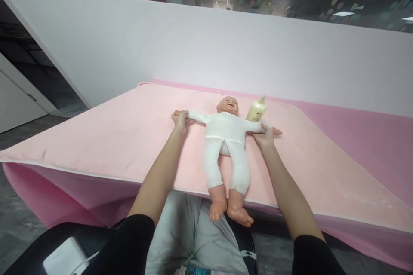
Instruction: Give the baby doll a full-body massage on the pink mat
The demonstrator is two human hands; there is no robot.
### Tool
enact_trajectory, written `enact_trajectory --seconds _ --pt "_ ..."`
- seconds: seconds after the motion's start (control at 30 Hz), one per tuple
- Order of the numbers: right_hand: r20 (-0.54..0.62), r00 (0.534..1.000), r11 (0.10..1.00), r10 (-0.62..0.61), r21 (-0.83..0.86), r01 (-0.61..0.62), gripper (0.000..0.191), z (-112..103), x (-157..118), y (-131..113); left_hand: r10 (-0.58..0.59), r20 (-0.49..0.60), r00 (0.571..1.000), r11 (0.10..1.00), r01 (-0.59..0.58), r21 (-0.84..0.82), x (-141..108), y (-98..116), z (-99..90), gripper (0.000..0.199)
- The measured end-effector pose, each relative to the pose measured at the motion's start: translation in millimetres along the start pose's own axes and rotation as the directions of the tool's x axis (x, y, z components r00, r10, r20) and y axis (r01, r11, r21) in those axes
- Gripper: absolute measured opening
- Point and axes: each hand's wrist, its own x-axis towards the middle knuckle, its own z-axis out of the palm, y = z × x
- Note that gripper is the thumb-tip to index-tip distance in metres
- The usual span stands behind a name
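Observation:
A baby doll (pixel 225 131) with a white cloth body lies on its back on a pink blanket (pixel 106 137). Its head points to the wall, and its bare feet hang over the table's near edge. Both doll arms are stretched out sideways. My left hand (pixel 180 119) is closed around the doll's hand and wrist on the left. On the other side, my right hand (pixel 264 135) grips the doll's forearm, with the small plastic hand sticking out beyond it. Just behind that arm is a pale yellow pump bottle (pixel 257 111), tilted, its lower part hidden.
A white wall panel (pixel 206 47) with glass above rises behind the table. A deeper pink cloth (pixel 364 146) shows under the blanket and hangs down in front. At lower left, a white box-like device (pixel 66 258) with a cable sits by my left arm.

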Motion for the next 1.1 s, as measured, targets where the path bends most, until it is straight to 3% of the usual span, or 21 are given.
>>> enact_trajectory --seconds 0.1,0.2,0.27,0.33,0.4,0.43,0.47,0.53,0.6,0.67,0.8,0.87,0.93,1.0,1.03,1.1 --pt "-0.067 0.997 0.999 -0.03 -0.022 0.029 0.014 -2.4 2.9 -1.0 0.131 -0.279 0.951 0.99 -0.113 0.079 13.3 7.4 -21.2 0.095" --pt "-0.119 0.992 0.998 -0.038 -0.049 0.033 0.011 -3.4 4.1 -1.5 0.355 -0.38 0.854 0.912 -0.227 0.341 16.0 13.0 -41.1 0.088" --pt "-0.158 0.987 0.999 -0.032 -0.035 0.027 0.01 -2.7 4.1 -1.3 0.531 -0.274 0.802 0.791 -0.354 0.498 4.2 14.8 -47.0 0.082" --pt "-0.197 0.98 1.0 -0.023 -0.003 0.023 0.012 -1.5 4.0 -0.8 0.641 -0.03 0.767 0.663 -0.533 0.526 -19.7 15.1 -44.7 0.077" --pt "-0.204 0.979 1.0 -0.028 -0.002 0.028 0.013 -1.1 4.4 0.1 0.599 0.274 0.752 0.637 -0.656 0.405 -50.8 13.5 -35.8 0.065" --pt "-0.191 0.981 0.999 -0.037 -0.014 0.035 0.012 -1.5 5.0 0.6 0.511 0.448 0.734 0.658 -0.669 0.346 -66.8 11.9 -30.0 0.056" --pt "-0.173 0.984 0.999 -0.048 -0.03 0.044 0.012 -2.3 5.8 1.1 0.387 0.624 0.678 0.674 -0.67 0.311 -81.8 9.8 -24.3 0.046" --pt "-0.125 0.989 0.995 -0.073 -0.071 0.065 0.011 -5.2 8.5 2.3 0.136 0.866 0.481 0.686 -0.677 0.268 -107.1 4.2 -14.4 0.033" --pt "-0.086 0.99 0.988 -0.109 -0.117 0.098 0.012 -8.8 12.1 3.6 -0.103 0.958 0.268 0.694 -0.67 0.262 -124.2 -1.5 -8.4 0.028" --pt "-0.07 0.986 0.977 -0.15 -0.162 0.137 0.014 -12.3 15.9 5.1 -0.237 0.967 0.097 0.701 -0.672 0.239 -133.7 -5.4 -5.9 0.026" --pt "-0.027 0.977 0.953 -0.213 -0.225 0.202 0.017 -14.7 19.1 7.0 -0.228 0.958 -0.171 0.784 -0.616 0.076 -138.5 -4.7 -5.4 0.029" --pt "-0.021 0.975 0.949 -0.222 -0.236 0.211 0.015 -12.9 17.2 7.3 -0.15 0.956 -0.254 0.818 -0.575 -0.024 -137.8 -1.0 -5.5 0.034" --pt "-0.083 0.973 0.964 -0.214 -0.181 0.197 0.014 -9.6 14.0 7.3 -0.07 0.958 -0.28 0.815 -0.57 -0.107 -135.8 2.7 -5.7 0.034" --pt "-0.162 0.969 0.98 -0.185 -0.098 0.171 0.015 -6.2 11.2 6.9 -0.042 0.965 -0.257 0.794 -0.595 -0.124 -131.5 4.9 -6.5 0.031" --pt "-0.194 0.966 0.985 -0.171 -0.063 0.162 0.016 -5.0 10.3 6.6 -0.042 0.974 -0.222 0.784 -0.611 -0.105 -128.1 5.2 -7.3 0.029" --pt "-0.227 0.96 0.987 -0.163 -0.042 0.158 0.016 -3.7 9.8 5.8 -0.028 0.997 -0.071 0.754 -0.657 -0.025 -119.0 5.0 -9.3 0.024"
